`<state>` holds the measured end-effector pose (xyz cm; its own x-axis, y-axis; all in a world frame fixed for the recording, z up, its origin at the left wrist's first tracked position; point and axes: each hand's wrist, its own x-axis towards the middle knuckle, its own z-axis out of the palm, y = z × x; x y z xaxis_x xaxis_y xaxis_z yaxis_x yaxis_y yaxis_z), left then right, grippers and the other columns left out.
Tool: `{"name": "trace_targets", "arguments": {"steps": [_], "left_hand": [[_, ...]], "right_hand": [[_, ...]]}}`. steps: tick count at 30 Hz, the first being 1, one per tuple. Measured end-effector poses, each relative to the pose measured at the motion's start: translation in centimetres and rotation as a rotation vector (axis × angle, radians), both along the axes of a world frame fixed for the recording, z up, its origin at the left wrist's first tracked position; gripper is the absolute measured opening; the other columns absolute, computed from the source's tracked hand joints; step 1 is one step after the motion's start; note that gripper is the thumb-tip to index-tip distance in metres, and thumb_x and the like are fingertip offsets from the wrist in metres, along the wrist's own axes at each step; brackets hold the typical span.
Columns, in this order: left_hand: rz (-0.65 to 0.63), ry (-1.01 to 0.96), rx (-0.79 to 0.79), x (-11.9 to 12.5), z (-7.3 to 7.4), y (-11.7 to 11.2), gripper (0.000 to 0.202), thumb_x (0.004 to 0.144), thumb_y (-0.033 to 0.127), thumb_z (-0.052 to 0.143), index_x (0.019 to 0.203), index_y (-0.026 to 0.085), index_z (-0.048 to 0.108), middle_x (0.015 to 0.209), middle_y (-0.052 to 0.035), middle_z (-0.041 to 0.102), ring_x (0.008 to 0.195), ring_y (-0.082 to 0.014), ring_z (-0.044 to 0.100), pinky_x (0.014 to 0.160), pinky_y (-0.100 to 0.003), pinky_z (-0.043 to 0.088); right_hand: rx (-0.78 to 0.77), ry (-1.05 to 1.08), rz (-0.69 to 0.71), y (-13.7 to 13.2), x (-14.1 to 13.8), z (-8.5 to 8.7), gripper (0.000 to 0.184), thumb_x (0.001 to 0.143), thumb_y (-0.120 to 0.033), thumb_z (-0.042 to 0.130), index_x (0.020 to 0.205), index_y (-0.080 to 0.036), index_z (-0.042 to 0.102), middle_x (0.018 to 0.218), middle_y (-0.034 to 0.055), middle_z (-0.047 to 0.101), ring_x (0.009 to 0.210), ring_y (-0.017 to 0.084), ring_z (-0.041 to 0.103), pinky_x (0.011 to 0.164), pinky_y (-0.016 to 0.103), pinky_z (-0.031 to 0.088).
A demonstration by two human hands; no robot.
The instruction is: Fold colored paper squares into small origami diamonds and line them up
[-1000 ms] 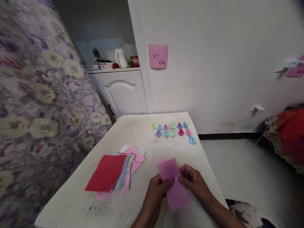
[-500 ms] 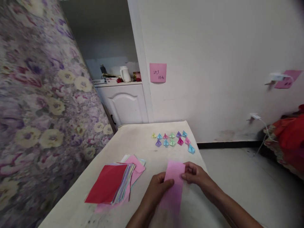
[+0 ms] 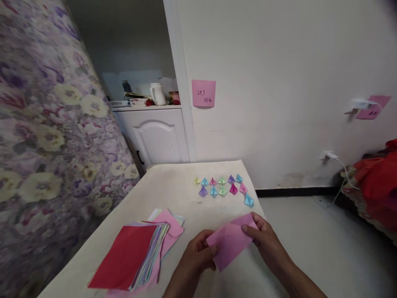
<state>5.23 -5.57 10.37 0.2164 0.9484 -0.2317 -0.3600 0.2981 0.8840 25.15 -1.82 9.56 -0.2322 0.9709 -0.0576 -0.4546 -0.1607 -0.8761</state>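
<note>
A pink sheet of paper [image 3: 233,242], which looks folded, is held in the air above the near part of the table. My left hand [image 3: 200,254] is closed on its left edge, thumb on top. On the upper right corner, my right hand [image 3: 263,234] pinches the paper between thumb and fingers. Beyond my hands, small folded paper pieces [image 3: 222,190] in yellow, blue, green, purple and pink lie in two rough rows. To the left of my left hand rests a stack of coloured paper [image 3: 124,258] with a red sheet on top.
The pale-covered table [image 3: 173,178] meets the wall at its far end. A white cabinet [image 3: 158,138] with a white jug [image 3: 157,94] on it stands behind. A floral curtain [image 3: 58,136] hangs at left. Red fabric [image 3: 378,182] lies at right, near a charger cable [image 3: 344,165].
The pink paper has turned from upright to slanted and looks shorter and wider. My right hand has shifted slightly right. The view has moved a little, so the stack appears lower and nearer.
</note>
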Motion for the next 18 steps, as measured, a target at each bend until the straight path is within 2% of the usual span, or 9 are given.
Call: {"name": "trace_targets", "arguments": {"steps": [3,6,8,11,13,18], "left_hand": [[0.133,-0.187,-0.018,1.5,0.3,-0.7,0.039,0.056,0.03,0.079,0.09,0.015,0.066,0.083,-0.0066,0.065,0.07,-0.0176,0.06,0.059,-0.024,0.043],[0.21,-0.216,-0.068,3.2,0.1,-1.7,0.034,0.059,0.026,0.077,0.091,0.016,0.067,0.083,-0.0067,0.066,0.072,-0.0178,0.06,0.061,-0.025,0.043],[0.264,-0.206,-0.125,3.7,-0.5,-2.1,0.026,0.062,0.025,0.075,0.085,0.016,0.067,0.079,-0.0055,0.066,0.07,-0.0175,0.061,0.061,-0.026,0.043],[0.357,-0.107,-0.111,3.3,-1.4,-2.1,0.022,0.062,0.025,0.075,0.079,0.013,0.067,0.068,-0.0034,0.063,0.062,-0.0145,0.059,0.054,-0.023,0.041],[0.389,-0.062,-0.107,2.7,-1.6,-1.8,0.024,0.065,0.029,0.074,0.081,0.013,0.066,0.069,-0.0035,0.063,0.059,-0.0133,0.058,0.049,-0.021,0.04],[0.403,-0.112,-0.094,1.8,-0.6,-1.8,0.028,0.068,0.028,0.073,0.091,0.014,0.065,0.074,-0.0038,0.065,0.061,-0.013,0.059,0.047,-0.019,0.04]], "right_hand": [[-0.01,0.085,-0.049,-0.6,-0.7,0.0,0.019,0.071,-0.027,0.072,0.076,-0.017,0.056,0.067,-0.0025,0.06,0.059,0.011,0.052,0.058,0.02,0.04],[-0.041,0.146,-0.064,-1.3,-1.6,-0.3,0.017,0.073,-0.026,0.07,0.081,-0.018,0.058,0.07,-0.0006,0.061,0.065,0.013,0.055,0.063,0.023,0.043],[-0.057,0.14,-0.055,-1.6,-2.0,-0.7,0.019,0.074,-0.027,0.069,0.088,-0.018,0.059,0.074,0.0012,0.063,0.068,0.015,0.056,0.065,0.025,0.044],[-0.068,0.05,-0.043,-1.6,-2.1,-1.6,0.018,0.073,-0.028,0.069,0.085,-0.017,0.06,0.072,0.0009,0.062,0.065,0.014,0.056,0.062,0.025,0.044],[-0.064,-0.052,-0.036,-1.5,-2.0,-2.3,0.017,0.072,-0.028,0.07,0.08,-0.017,0.06,0.07,-0.0004,0.061,0.063,0.013,0.055,0.059,0.022,0.043],[-0.027,-0.17,0.022,-1.7,-2.1,-2.7,0.018,0.072,-0.027,0.068,0.086,-0.018,0.062,0.074,-0.0006,0.062,0.063,0.011,0.054,0.054,0.019,0.04]]}}
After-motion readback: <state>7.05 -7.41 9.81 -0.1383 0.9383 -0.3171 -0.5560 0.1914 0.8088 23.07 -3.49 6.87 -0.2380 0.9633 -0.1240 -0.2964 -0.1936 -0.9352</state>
